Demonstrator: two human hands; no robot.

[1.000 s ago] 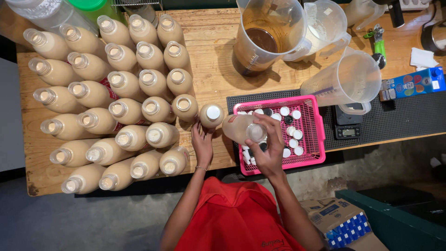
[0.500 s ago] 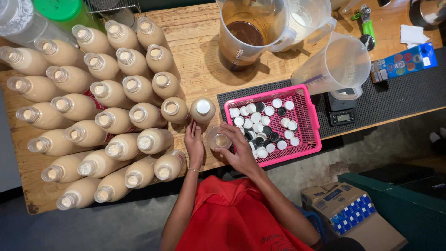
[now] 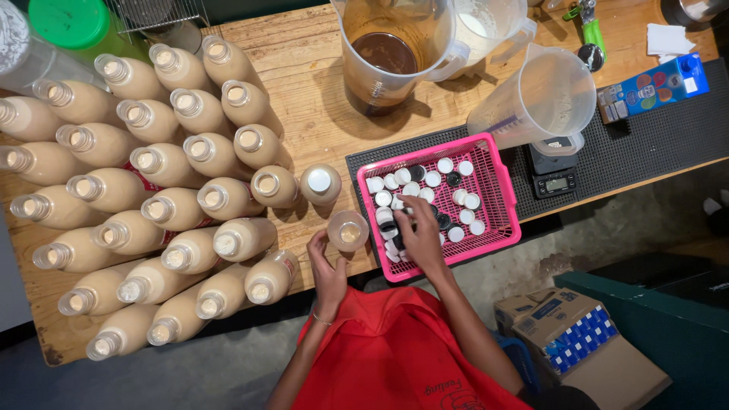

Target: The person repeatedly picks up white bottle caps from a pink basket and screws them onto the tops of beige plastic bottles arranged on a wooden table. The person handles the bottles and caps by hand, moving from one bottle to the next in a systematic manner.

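Left hand (image 3: 328, 267) is gripping an open bottle (image 3: 348, 230) of beige drink at the near edge of the tabletop (image 3: 319, 129), fingers wrapping its side, mouth uncapped. Right hand (image 3: 420, 234) is reaching into the pink basket (image 3: 503, 199), fingertips closing on a cap among the loose caps (image 3: 454, 165), white and black mixed; whether one is already pinched, cannot tell. Basket is sitting on a black mat (image 3: 630, 156), just right of the bottle.

Risks, as a guess: bottle is standing right at the near edge and is open, so a nudge from either wrist is likely tipping it off or spilling it. One capped bottle (image 3: 320, 183) is standing just behind it, and rows of uncapped bottles (image 3: 152, 205) are crowding the left half, touching each other, so a knock could topple several.

Packages: blue carton (image 3: 654, 88) with coloured dots lying at the right edge; brown cardboard box (image 3: 573, 334) with blue-and-white checks on the floor below; jug (image 3: 389, 49) of brown liquid at the far edge; small scale (image 3: 556, 168) beside the basket.
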